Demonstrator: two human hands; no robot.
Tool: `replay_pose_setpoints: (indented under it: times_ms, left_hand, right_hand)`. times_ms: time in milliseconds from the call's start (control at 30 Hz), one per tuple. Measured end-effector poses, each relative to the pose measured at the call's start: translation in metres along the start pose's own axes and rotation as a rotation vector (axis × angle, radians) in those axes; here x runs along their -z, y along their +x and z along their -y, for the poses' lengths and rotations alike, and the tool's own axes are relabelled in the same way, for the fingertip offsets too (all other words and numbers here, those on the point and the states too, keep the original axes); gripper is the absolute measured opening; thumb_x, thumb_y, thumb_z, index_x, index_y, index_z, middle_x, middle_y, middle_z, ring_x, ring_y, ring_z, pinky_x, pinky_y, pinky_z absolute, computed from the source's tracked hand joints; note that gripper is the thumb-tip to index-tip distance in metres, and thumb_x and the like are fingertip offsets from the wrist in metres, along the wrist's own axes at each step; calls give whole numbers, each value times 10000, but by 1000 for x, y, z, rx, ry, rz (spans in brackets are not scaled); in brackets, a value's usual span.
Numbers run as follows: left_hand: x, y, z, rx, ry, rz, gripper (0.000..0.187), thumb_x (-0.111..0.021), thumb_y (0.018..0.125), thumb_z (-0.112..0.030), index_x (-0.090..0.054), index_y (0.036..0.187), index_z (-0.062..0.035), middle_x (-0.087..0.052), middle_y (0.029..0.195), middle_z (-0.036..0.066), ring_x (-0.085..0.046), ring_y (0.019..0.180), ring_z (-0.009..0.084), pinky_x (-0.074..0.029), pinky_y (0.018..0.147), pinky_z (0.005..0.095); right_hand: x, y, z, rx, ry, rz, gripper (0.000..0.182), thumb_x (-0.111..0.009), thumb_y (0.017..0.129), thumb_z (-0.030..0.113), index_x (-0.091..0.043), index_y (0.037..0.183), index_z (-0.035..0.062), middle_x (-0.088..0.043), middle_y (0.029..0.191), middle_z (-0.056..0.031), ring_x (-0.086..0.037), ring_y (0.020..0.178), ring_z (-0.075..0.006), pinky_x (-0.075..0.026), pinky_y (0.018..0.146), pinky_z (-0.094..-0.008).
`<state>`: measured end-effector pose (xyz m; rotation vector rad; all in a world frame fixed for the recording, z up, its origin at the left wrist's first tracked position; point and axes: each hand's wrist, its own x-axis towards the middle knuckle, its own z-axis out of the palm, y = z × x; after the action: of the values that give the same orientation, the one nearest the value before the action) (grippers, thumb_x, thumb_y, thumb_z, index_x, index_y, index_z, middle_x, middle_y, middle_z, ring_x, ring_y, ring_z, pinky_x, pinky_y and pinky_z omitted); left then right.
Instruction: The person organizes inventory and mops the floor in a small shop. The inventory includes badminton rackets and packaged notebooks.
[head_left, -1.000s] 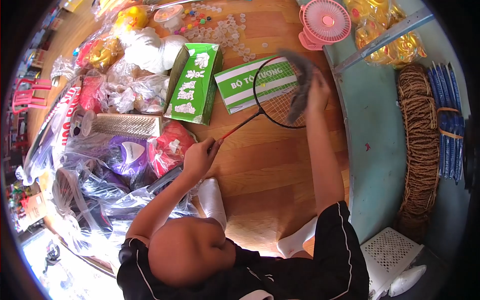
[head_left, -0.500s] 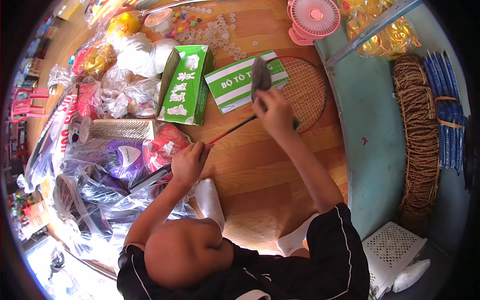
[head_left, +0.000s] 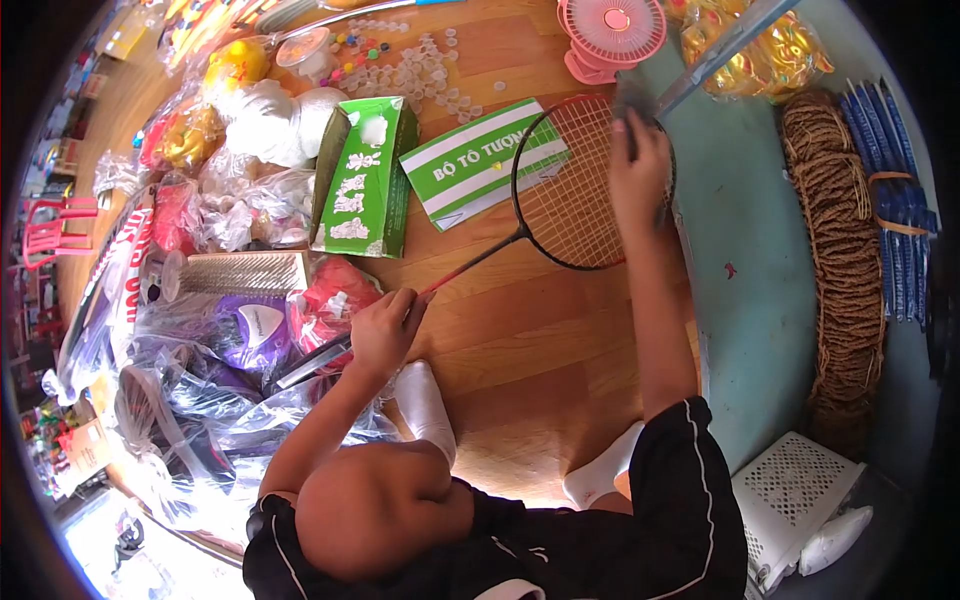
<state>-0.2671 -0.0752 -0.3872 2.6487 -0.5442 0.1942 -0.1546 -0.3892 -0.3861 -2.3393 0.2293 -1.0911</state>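
Left hand (head_left: 383, 330) wrapped around a racket's (head_left: 521, 233) handle, right hand (head_left: 640, 180) curled on a dark cloth (head_left: 634, 97) near the floor's (head_left: 520, 345) right edge — a slack left grip could let the racket twist.

A single head-worn camera looks forward and steeply down past the wearer's black shirt (head_left: 660, 500), which crosses the bottom edge close to the lens. The very wide, fisheye-like view bends towards its margins and darkens at the curved corners. The badminton racket (head_left: 570, 205) and wooden floor (head_left: 520, 370) sit centrally, near; the pink fan (head_left: 613, 30) marks the top, a pink plastic chair (head_left: 60, 230) the distant left.
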Motion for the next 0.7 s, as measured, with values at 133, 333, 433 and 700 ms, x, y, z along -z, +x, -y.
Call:
replay_pose_setpoints:
  times_ms: [133,333,433,700]
  left_hand:
    - [6,9,9,-2,61,-46,216,-598,776,-225,-501,651,-78,-486,550,68,-510,470,244,-387,411,350]
    - [5,17,17,-99,160,-55,221,-596,774,-225,-487,651,-78,-495,568,70,-519,492,242,-390,418,344]
    - [4,26,15,42,124,-100,219,-588,782,-222,-487,654,-76,-497,567,76,-518,486,256,-389,415,355]
    - [2,14,8,45,37,-82,207,-580,794,-206,-500,662,-67,-506,569,90,-513,473,268,-375,407,365]
  right_hand:
    - [-19,-38,41,34,74,233,221,-544,780,132,-608,970,41,-515,754,-114,-536,738,-282,-439,655,-338]
    - [-8,-70,49,-359,459,466,200,-539,759,71,-612,942,38,-565,719,-93,-521,597,-153,-427,548,-267]
    - [21,-80,52,-545,593,526,232,-514,766,54,-607,978,37,-592,791,-71,-526,668,-117,-431,604,-243]
    - [15,-6,1,-297,215,155,398,-498,833,234,-477,1178,38,-394,1243,-172,-411,1102,-290,-335,919,-356]
